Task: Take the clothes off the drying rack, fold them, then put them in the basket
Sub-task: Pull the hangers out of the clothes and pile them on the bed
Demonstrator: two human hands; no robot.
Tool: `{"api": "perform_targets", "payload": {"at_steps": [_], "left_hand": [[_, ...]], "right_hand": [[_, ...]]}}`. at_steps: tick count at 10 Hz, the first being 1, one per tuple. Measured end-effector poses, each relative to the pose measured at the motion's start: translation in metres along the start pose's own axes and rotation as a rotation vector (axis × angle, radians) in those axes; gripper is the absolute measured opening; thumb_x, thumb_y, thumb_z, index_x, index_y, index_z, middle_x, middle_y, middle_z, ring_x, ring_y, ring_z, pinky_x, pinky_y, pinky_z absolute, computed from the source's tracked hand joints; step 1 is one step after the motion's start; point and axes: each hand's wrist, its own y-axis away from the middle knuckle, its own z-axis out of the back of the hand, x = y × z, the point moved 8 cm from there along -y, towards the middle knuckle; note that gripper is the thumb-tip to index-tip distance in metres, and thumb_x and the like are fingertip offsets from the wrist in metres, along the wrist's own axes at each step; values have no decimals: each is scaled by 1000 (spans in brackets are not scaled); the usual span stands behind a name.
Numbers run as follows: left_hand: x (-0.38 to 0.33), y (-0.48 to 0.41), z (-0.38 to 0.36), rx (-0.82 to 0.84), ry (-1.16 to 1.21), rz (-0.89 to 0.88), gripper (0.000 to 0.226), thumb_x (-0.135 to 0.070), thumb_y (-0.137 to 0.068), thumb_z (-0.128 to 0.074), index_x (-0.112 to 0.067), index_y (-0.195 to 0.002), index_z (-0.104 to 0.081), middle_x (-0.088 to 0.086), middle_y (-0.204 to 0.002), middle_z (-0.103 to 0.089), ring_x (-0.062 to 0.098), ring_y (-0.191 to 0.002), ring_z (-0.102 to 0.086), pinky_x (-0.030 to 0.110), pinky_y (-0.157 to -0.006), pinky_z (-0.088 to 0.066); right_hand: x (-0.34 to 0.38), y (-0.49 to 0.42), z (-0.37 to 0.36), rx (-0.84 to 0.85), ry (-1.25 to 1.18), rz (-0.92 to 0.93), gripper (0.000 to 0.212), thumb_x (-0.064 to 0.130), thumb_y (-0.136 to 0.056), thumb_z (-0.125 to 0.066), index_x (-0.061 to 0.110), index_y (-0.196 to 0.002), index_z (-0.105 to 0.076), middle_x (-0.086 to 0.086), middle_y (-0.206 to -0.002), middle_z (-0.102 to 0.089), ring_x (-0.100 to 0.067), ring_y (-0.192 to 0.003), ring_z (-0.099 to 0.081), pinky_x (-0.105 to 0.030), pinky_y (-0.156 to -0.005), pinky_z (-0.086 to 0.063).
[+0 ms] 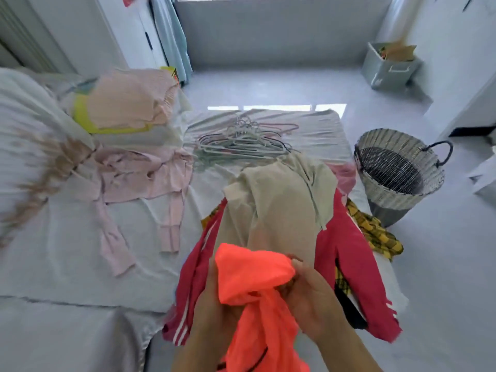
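Observation:
Both my hands hold a bright orange garment bunched up at the bottom centre. My left hand grips it from the left, partly hidden by the cloth. My right hand pinches its right side. Beneath it on the bed lie a beige garment, a red garment with white stripes and a yellow checked one. The woven basket stands on the floor to the right of the bed, and I see nothing inside it. No drying rack is in view.
A heap of several hangers lies at the bed's far end. A pink garment is spread on the left, and a pile of peach and yellow clothes sits behind it. A grey storage box stands far right on the floor.

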Motion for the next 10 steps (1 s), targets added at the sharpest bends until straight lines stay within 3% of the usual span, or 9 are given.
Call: {"api": "perform_targets", "payload": {"at_steps": [1, 2, 3, 4, 5, 6, 8, 9, 10], "left_hand": [[-70, 42, -107, 642, 263, 28, 54, -43, -59, -78, -2, -94, -73, 19, -99, -70, 26, -82, -70, 39, -67, -59], [-125, 22, -162, 687, 185, -87, 58, -51, -76, -45, -3, -101, -66, 13, -93, -71, 20, -78, -70, 31, -68, -58], [-153, -9, -206, 688, 38, -132, 65, -67, -65, -50, -14, -102, -61, 0, -96, -69, 18, -78, -68, 33, -70, -57], [-142, -73, -193, 462, -19, -83, 62, -68, -68, -54, -23, -111, -54, -4, -121, -59, 21, -93, -62, 36, -71, -55], [-110, -131, -133, 209, -82, 33, 63, -67, -76, -51, -15, -112, -54, 4, -115, -59, 22, -89, -61, 36, -63, -54], [-102, -179, -69, 25, -108, 108, 49, -47, -92, -42, -2, -106, -55, 11, -95, -57, 23, -74, -58, 34, -58, -50], [-156, -250, 32, -141, -273, 101, 34, -35, -98, -42, -7, -83, -54, 9, -83, -56, 22, -75, -56, 33, -66, -47], [-184, -307, 70, -169, -421, 104, 28, -30, -97, -47, -4, -95, -56, 12, -89, -54, 22, -78, -54, 31, -67, -47], [-205, -363, 102, -184, -498, 151, 33, -26, -96, -49, 1, -114, -53, 13, -96, -53, 23, -83, -53, 32, -69, -48]], "right_hand": [[55, -25, -42, 76, -8, 129, 59, 24, -34, -95, 6, -85, -72, -12, -85, -68, -19, -77, -67, -25, -72, -57], [124, -59, -81, 131, -8, 305, 31, 19, -53, -86, 13, -80, -72, -3, -79, -65, -11, -76, -63, -20, -78, -53], [184, -104, -97, 56, 39, 448, 12, 13, -75, -61, 20, -83, -66, 3, -77, -67, -4, -72, -63, -14, -69, -53], [196, -164, -72, -238, 833, 533, 46, 42, -87, -55, 10, -121, -57, -4, -119, -60, 3, -103, -56, 0, -80, -38], [135, -207, -29, -309, 1437, 298, 87, 50, -75, -61, 2, -142, -33, -26, -151, -19, -32, -143, -18, -27, -115, -14], [91, -241, 2, -330, 1849, 281, 77, 55, -71, -42, 2, -126, -57, -35, -137, -40, -49, -121, -47, -53, -97, -42], [64, -278, 35, -349, 2127, 85, 73, 55, -90, -25, -2, -112, -65, -33, -122, -56, -51, -97, -60, -54, -84, -49], [57, -293, 42, -360, 2157, 60, 88, 60, -93, -8, -5, -111, -65, -34, -120, -56, -52, -98, -58, -51, -89, -35], [54, -308, 49, -388, 2107, -74, 78, 55, -91, -21, -7, -108, -65, -35, -118, -57, -52, -96, -59, -51, -87, -36]]}}
